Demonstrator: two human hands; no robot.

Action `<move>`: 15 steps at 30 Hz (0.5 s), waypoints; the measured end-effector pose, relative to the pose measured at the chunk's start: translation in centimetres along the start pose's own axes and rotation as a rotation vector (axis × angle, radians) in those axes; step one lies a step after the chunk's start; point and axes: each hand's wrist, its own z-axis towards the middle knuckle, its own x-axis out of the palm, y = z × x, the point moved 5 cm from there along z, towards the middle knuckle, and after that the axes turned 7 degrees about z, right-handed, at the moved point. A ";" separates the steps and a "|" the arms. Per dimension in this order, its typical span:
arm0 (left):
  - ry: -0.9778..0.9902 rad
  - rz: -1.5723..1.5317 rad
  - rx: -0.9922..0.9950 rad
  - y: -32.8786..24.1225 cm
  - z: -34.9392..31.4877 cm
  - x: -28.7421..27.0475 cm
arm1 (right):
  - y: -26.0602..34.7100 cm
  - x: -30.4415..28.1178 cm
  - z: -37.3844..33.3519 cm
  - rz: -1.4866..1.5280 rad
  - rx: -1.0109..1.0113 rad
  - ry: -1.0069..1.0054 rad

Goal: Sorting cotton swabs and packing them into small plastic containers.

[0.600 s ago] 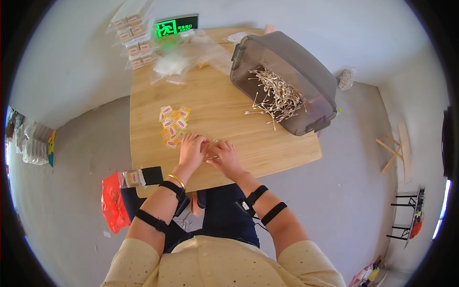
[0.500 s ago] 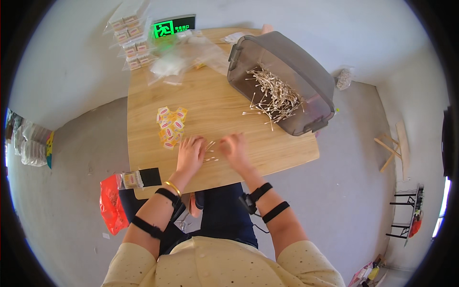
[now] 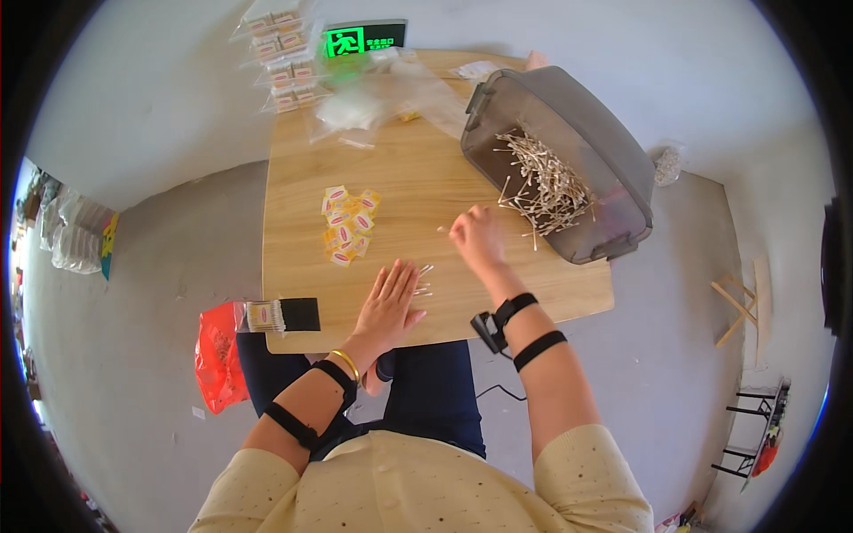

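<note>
My left hand (image 3: 389,302) lies flat on the table with its fingers straight and close together. From beside its fingers poke the tips of several cotton swabs (image 3: 426,289); the hand may cover the rest of them. Just left of the bin, my right hand (image 3: 477,238) is closed, and the white tip of a cotton swab (image 3: 442,229) sticks out on its left side. A loose heap of cotton swabs (image 3: 546,182) lies in the tipped grey plastic bin (image 3: 613,133). Small yellow and white printed cards (image 3: 348,226) are piled beyond my left hand.
On the wooden table (image 3: 418,160), clear plastic bags (image 3: 351,107) lie at the far left, near bagged swab packs (image 3: 289,67) by the wall. A filled swab pack (image 3: 265,316) and a black pad (image 3: 300,314) sit at the near left edge, above a red bag (image 3: 219,355).
My right hand has moved away from my left, toward the bin. The left hand has flattened out beside the swabs. The whole view has shifted, placing the table further right.
</note>
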 end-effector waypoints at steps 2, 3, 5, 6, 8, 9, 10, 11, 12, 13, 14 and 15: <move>-0.030 0.003 -0.018 -0.1 0.8 -0.2 | 2.5 2.1 -1.6 0.150 -0.061 0.035; -0.043 0.007 -0.029 0.0 0.9 -0.3 | 3.7 2.9 -2.5 0.221 -0.099 0.050; -0.104 -0.046 -0.074 0.3 0.9 -0.8 | 4.9 3.7 -3.7 0.327 -0.138 0.076; -0.136 -0.074 -0.098 0.4 0.9 -1.0 | 5.2 3.8 -4.2 0.360 -0.141 0.090; -0.096 -0.040 -0.120 0.4 1.0 -0.9 | 5.3 3.9 -4.9 0.451 -0.109 0.138; -0.079 -0.025 -0.130 0.4 1.0 -0.7 | 4.9 3.8 -5.2 0.505 -0.074 0.174; -0.087 -0.034 -0.129 0.4 1.0 -0.7 | 4.7 3.8 -5.5 0.559 -0.039 0.209; -0.094 -0.043 -0.127 0.4 0.9 -0.7 | 4.9 3.7 -6.2 0.572 -0.045 0.163; -0.103 -0.051 -0.125 0.4 0.9 -0.7 | 5.3 3.7 -7.0 0.585 -0.051 0.117; -0.112 -0.057 -0.121 0.4 0.9 -0.7 | 5.5 3.7 -7.6 0.598 -0.057 0.070; -0.121 -0.064 -0.118 0.3 0.9 -0.8 | 5.5 3.7 -7.9 0.658 -0.031 0.009; -0.127 -0.069 -0.113 0.3 0.7 -0.9 | 5.8 3.5 -8.2 0.719 -0.002 -0.054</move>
